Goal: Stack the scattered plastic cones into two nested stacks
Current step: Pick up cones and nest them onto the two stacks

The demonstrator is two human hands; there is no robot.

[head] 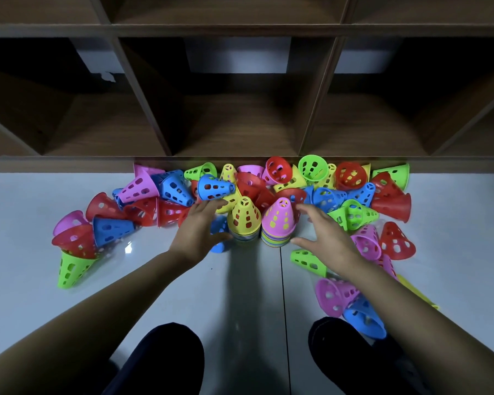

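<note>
empty, fingers splayed: left hand (199,228) and right hand (324,233) flank yellow-topped stack (244,220) and pink-topped stack (279,222), mid-build; next probably grab blue cone (216,187) at 12 o'clock.

Two upright nested stacks (258,223) amid scattered cones (351,192)

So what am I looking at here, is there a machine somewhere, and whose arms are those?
There is no machine. A person wears a camera on the head, so this single picture looks forward and down over their own arms. The left hand and right hand are both open and hold nothing I can see. Between them, upright on the pale floor, stand a yellow-topped stack and a pink-topped stack of nested cones. A blue cone lies partly hidden under the left hand. Many loose cones in five colours lie tipped over around them, before a wooden shelf unit. The dark shapes at the bottom are the person's knees.
</note>
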